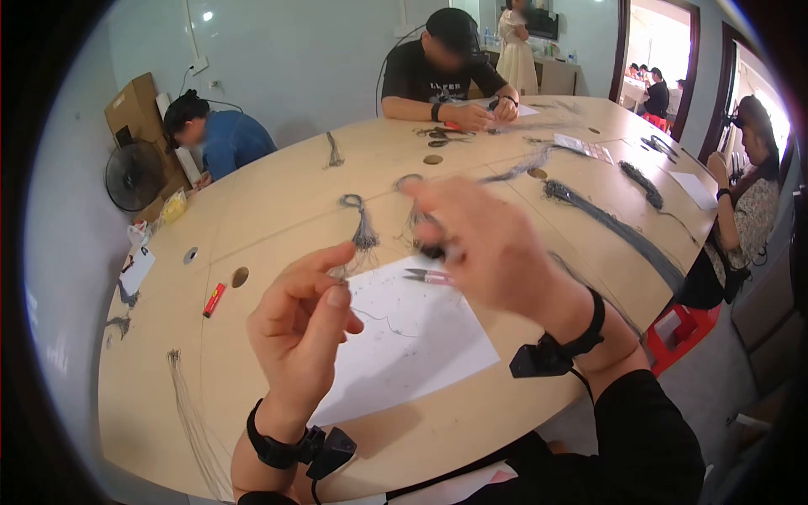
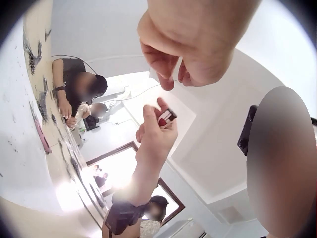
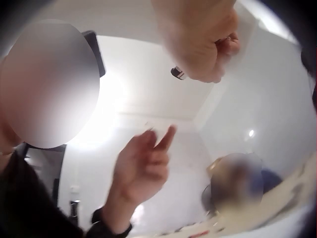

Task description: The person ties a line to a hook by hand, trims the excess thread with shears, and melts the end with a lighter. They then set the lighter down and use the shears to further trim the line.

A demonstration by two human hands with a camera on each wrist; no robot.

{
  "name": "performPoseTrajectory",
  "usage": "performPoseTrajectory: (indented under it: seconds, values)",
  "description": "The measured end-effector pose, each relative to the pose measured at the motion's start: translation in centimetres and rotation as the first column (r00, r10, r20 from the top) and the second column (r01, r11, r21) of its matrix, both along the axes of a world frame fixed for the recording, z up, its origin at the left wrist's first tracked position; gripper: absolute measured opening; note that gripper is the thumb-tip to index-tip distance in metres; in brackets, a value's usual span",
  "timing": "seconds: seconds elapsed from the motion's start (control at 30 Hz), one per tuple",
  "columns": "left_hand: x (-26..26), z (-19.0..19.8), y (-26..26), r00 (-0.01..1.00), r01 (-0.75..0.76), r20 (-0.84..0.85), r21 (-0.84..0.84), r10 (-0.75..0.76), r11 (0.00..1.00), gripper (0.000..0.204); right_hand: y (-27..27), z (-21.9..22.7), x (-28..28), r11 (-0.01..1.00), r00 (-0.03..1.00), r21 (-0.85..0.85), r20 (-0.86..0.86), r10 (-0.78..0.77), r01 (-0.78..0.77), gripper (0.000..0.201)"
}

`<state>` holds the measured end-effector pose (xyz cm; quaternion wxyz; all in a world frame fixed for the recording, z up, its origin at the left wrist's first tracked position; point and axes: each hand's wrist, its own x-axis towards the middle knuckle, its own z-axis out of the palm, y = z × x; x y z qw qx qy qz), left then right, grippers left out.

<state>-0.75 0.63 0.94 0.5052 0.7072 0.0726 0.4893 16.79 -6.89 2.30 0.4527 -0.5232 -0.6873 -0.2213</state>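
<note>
Above the white paper, my left hand pinches a thin thread between thumb and index finger; the thread trails off in the left wrist view. To its right and higher up, my right hand is blurred. Its fingers curl round a small object with a dark end and white and red parts, also visible as a dark tip in the right wrist view. The hands are apart. Pink-marked pointed tweezers lie at the paper's top edge, below my right hand.
Looped grey bundles lie beyond the paper, and a long grey bundle to the right. A red lighter and loose strands are at the left. Several people sit around the table; scissors lie at the far side.
</note>
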Motion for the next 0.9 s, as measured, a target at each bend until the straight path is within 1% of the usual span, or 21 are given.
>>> performPoseTrajectory:
  seconds: [0.03,0.07,0.1,0.13,0.17,0.2,0.23,0.27,0.3,0.33,0.4,0.43,0.5,0.53,0.6,0.63,0.67,0.73,0.77,0.8,0.9]
  values:
    - [-0.1,0.0,0.1,0.998,-0.054,0.034,0.034,0.053,0.998,0.004,0.2,0.4,1.6,0.995,0.995,0.004,-0.015,-0.096,0.096,0.036]
    - [-0.2,0.2,0.4,0.991,-0.110,0.079,0.071,0.104,0.991,0.005,0.2,1.0,2.9,0.976,0.965,0.085,-0.188,-0.182,0.201,0.037]
    - [-0.4,0.4,0.6,0.988,-0.131,0.090,0.076,0.124,0.988,0.006,-0.2,1.9,4.3,0.940,0.939,0.162,-0.223,-0.262,0.301,0.037]
    - [-0.5,0.8,0.8,0.986,-0.136,0.107,0.085,0.127,0.987,0.006,-1.0,2.8,4.9,0.889,0.908,0.213,-0.208,-0.363,0.405,0.031]
    - [-0.6,1.1,0.6,0.990,-0.109,0.091,0.057,0.104,0.992,0.005,-1.5,3.2,5.2,0.892,0.884,0.183,-0.317,-0.344,0.413,0.033]
    - [-0.9,1.1,0.4,0.995,-0.080,0.065,0.022,0.079,0.997,0.005,-1.7,3.2,4.8,0.893,0.882,0.176,-0.320,-0.347,0.415,0.033]
    - [-0.9,1.0,0.2,0.995,-0.079,0.062,0.019,0.077,0.997,0.005,-1.8,3.3,4.2,0.942,0.897,0.154,-0.382,-0.221,0.297,0.032]
    - [-0.9,1.0,0.2,0.997,-0.058,0.054,0.020,0.057,0.998,0.005,-1.9,3.2,3.8,0.974,0.892,0.146,-0.443,-0.093,0.174,0.032]
    - [-0.8,1.0,0.1,0.998,-0.038,0.044,0.022,0.037,0.999,0.004,-1.5,2.9,3.4,0.972,0.940,0.142,-0.314,-0.134,0.186,0.032]
    - [-0.7,0.9,0.0,0.998,-0.039,0.044,0.024,0.038,0.999,0.004,-1.5,2.6,2.8,0.972,0.940,0.144,-0.315,-0.132,0.185,0.032]
    - [-0.5,0.4,-0.2,1.000,0.027,0.015,0.026,-0.028,0.999,0.001,-1.3,2.1,0.9,0.989,0.984,0.132,-0.171,-0.048,0.071,0.020]
    - [-0.3,0.2,-0.3,0.998,0.057,0.015,-0.005,-0.057,0.998,0.002,-1.2,1.9,0.3,0.989,0.984,0.128,-0.173,-0.047,0.070,0.020]
    - [-0.2,0.0,-0.6,0.998,0.069,-0.005,-0.005,-0.069,0.998,0.002,-1.1,1.5,-0.4,0.995,0.997,0.081,-0.041,0.067,-0.063,0.016]
    - [-0.2,0.0,-0.6,0.996,0.082,-0.022,0.001,-0.082,0.997,0.002,-1.2,1.3,-0.6,0.995,0.997,0.079,-0.042,0.071,-0.067,0.016]
    - [-0.2,-0.2,-0.6,0.995,0.083,-0.054,0.010,-0.083,0.996,0.004,-1.1,1.0,-0.8,0.981,0.980,-0.001,-0.006,0.196,-0.196,0.020]
    - [-0.1,-0.1,-0.6,0.993,0.096,-0.067,-0.007,-0.096,0.995,0.005,-1.4,1.0,-0.9,0.979,0.981,-0.071,-0.042,0.188,-0.191,0.020]
    - [-0.1,-0.1,-0.6,0.991,0.107,-0.079,-0.022,-0.109,0.994,0.006,-1.6,1.1,-1.1,0.976,0.978,-0.075,-0.052,0.203,-0.206,0.020]
    - [-0.1,-0.3,-0.6,0.991,0.098,-0.092,-0.044,-0.102,0.994,0.007,-1.7,1.0,-1.5,0.957,0.963,-0.170,-0.173,0.207,-0.237,0.022]
    - [0.1,-0.3,-0.5,0.988,0.133,-0.065,-0.064,-0.137,0.989,0.007,-1.3,0.5,-1.2,0.946,0.948,-0.146,-0.184,0.261,-0.289,0.024]
    - [0.1,-0.4,-0.4,0.984,0.172,-0.035,-0.081,-0.175,0.982,0.007,-1.3,0.6,-1.5,0.943,0.945,-0.147,-0.185,0.269,-0.298,0.024]
    - [0.1,-0.6,-0.3,0.980,0.191,-0.047,-0.072,-0.195,0.979,0.008,-1.6,0.7,-2.2,0.931,0.928,-0.157,-0.235,0.288,-0.329,0.019]
